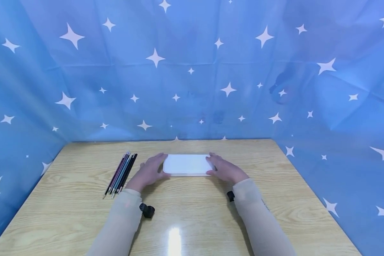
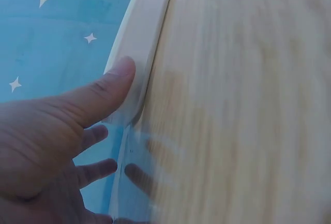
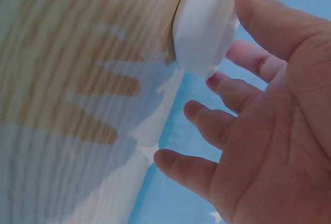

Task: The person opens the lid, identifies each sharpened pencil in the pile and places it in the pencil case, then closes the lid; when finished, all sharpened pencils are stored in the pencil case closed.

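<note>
A long white case [image 1: 188,164] with rounded corners lies flat on the wooden table, its long side facing me. At its left end, my left hand [image 1: 149,171] grips it, the thumb [image 2: 121,71] pressed along the near side and the index finger round behind. My right hand [image 1: 226,169] holds the opposite end between thumb and fingers. In the right wrist view the index and middle fingertips meet the end of the case [image 3: 201,32], while the other fingers [image 3: 189,172] spread loosely below it. The far side of the case is hidden.
A bundle of several dark, purple and blue pencils [image 1: 121,174] lies slanted on the table [image 1: 192,206], left of my left hand. A blue curtain [image 1: 192,103] with white stars hangs behind the table and along both sides. Small black devices [image 1: 147,210] sit at my wrists.
</note>
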`<state>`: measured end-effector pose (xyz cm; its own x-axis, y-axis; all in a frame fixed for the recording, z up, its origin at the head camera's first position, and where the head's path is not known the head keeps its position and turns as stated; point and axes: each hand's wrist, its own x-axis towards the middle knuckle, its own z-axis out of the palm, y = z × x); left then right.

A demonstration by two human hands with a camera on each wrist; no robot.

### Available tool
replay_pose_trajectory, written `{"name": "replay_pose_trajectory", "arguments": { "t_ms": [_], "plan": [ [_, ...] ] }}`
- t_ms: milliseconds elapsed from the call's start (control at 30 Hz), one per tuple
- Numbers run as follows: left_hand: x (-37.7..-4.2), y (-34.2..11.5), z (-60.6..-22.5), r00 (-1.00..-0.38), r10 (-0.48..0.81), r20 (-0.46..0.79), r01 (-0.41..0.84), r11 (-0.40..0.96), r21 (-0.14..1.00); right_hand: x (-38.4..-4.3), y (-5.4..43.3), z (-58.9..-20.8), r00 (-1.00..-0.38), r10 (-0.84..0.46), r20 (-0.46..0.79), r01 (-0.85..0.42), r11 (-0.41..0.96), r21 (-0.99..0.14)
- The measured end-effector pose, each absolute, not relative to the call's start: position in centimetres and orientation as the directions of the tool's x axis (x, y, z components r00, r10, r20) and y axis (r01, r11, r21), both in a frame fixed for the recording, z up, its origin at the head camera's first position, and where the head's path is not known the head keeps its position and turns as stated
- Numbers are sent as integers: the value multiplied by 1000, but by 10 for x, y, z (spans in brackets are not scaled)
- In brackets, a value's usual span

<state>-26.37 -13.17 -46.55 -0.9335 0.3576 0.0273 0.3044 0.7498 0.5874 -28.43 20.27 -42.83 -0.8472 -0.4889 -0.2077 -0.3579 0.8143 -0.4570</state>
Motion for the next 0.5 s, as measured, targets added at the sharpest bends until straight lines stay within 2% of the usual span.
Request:
{"name": "replay_pose_trajectory", "arguments": {
  "t_ms": [267,500],
  "plan": [
    [-272,-131,-469,-926,374,-60,243,709,662,-284,197,-427,-860,-470,-199,-391,858,-333],
    [-275,-133,-475,-920,383,-84,197,635,747,-287,200,-419,-862,-436,-257,-320,863,-391]
  ]
}}
